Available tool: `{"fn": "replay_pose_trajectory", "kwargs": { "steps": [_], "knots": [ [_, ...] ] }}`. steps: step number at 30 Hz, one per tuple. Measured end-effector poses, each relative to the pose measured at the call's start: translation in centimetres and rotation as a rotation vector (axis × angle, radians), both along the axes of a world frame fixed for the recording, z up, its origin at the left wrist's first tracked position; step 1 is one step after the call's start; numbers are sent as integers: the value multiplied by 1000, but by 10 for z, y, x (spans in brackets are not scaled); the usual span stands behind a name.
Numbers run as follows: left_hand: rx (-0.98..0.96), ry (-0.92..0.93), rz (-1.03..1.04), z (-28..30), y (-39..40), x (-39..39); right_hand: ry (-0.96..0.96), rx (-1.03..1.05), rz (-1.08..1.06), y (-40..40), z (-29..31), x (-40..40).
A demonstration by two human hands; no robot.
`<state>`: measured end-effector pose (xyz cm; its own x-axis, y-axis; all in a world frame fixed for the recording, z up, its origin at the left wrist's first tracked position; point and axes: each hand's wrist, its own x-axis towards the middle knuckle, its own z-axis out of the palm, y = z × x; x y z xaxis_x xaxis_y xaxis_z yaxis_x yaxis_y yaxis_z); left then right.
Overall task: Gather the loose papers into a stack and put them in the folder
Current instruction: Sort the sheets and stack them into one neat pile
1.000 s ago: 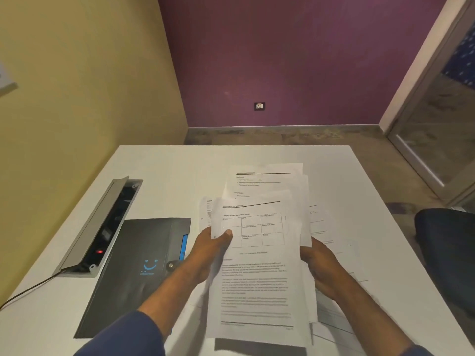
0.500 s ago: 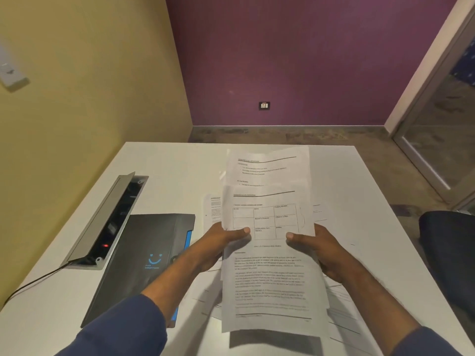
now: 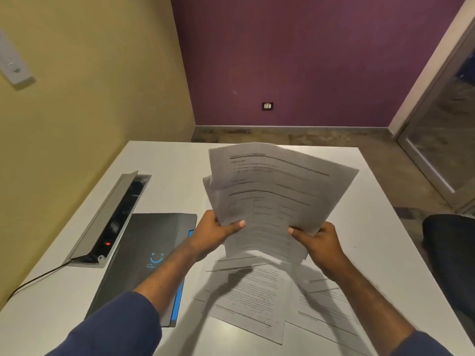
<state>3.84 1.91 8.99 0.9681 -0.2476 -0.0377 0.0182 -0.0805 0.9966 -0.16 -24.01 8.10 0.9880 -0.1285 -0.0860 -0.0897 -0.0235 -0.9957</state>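
I hold a bundle of printed papers raised off the white table, its sheets fanned and tilted toward me. My left hand grips the bundle's lower left edge with the thumb on top. My right hand grips its lower right edge the same way. More loose sheets lie flat on the table under and in front of my hands. A dark grey folder with a blue smiley mark and a blue edge lies closed to the left, partly under my left forearm.
An open grey cable box with a red light is set into the table left of the folder, with a black cord trailing off. A dark chair stands at the right edge. Yellow wall on the left, purple wall behind.
The bundle has been lifted higher off the table and tilted up, uncovering the sheets that lie beneath. Both hands rose with it and keep their grip.
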Motion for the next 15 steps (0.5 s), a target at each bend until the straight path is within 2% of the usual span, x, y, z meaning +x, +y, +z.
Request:
{"fn": "replay_pose_trajectory", "kwargs": {
  "steps": [4, 7, 15],
  "knots": [
    [-55, 50, -9, -9, 2, -1, -53, 28, 68, -4, -8, -4],
    [-31, 24, -28, -12, -4, -2, -42, 57, 3, -7, -15, -3],
    [-43, 12, 113, -25, -17, -7, -62, 62, -109, -3, -21, -3]
  ]
}}
